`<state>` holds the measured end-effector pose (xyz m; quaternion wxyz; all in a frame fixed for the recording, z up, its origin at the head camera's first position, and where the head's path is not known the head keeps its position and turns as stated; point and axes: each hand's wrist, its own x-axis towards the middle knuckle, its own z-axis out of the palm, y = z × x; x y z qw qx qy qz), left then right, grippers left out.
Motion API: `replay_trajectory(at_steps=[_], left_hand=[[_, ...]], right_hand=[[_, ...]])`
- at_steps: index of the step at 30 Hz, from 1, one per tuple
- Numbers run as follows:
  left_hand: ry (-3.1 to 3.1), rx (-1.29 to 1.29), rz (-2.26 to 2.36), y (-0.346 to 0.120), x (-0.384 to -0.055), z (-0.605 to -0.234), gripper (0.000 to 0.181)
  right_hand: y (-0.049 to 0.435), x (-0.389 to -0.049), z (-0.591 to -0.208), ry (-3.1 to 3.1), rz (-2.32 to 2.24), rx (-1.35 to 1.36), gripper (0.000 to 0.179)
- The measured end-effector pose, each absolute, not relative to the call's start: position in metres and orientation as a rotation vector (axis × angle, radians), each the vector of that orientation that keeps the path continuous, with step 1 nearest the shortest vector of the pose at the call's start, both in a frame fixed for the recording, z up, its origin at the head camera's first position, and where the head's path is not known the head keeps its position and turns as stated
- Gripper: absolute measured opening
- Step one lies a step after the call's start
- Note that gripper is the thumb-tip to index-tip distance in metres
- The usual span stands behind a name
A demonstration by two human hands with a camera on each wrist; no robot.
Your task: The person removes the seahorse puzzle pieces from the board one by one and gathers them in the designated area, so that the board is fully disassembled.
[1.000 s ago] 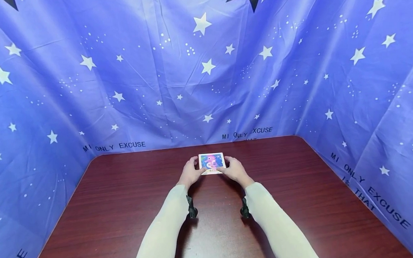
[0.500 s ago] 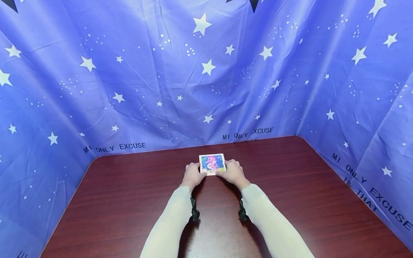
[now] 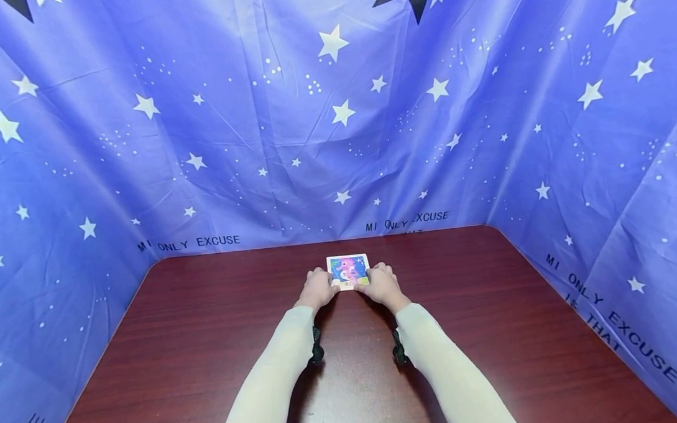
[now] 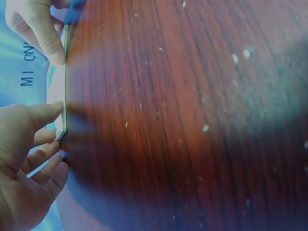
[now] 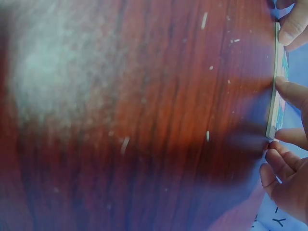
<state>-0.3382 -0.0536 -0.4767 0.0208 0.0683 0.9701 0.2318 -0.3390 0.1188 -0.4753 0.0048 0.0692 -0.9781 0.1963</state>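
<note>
Head view: starry blue backdrop (image 3: 212,129) on three sides, the largest thing we log. Within it, the dark red wooden counter (image 3: 355,373). Pale sleeves (image 3: 271,369) reach in from its near edge. Left hand (image 3: 317,289) and right hand (image 3: 383,284) close on opposite sides of one small panel (image 3: 348,270), seahorse picture facing up, near the counter's far edge, roughly midway between the far corners. On each hand we see thumb and index finger pinching the panel by its near corner; the remaining fingers look loosely bent past its ends. Resting or slightly raised: we cannot tell.

Progress, our judgement: two-sided hold done; release not yet done. Anything further we cannot read.

Against one second ago: thumbs have slid off the picture toward the near corners, fingers sit closer to the sides; panel's spot about unchanged.
</note>
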Motion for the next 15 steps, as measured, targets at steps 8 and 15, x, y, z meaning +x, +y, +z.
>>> replay_trajectory(at_steps=[8,15], left_hand=[[3.009,0.28,0.647,-0.055,-0.333,-0.474,0.021],[3.038,0.399,0.586,-0.061,-0.323,-0.472,0.024]], right_hand=[[0.121,-0.335,-0.476,-3.061,0.596,0.275,0.057],[0.123,-0.329,-0.479,-3.019,0.55,0.344,0.054]])
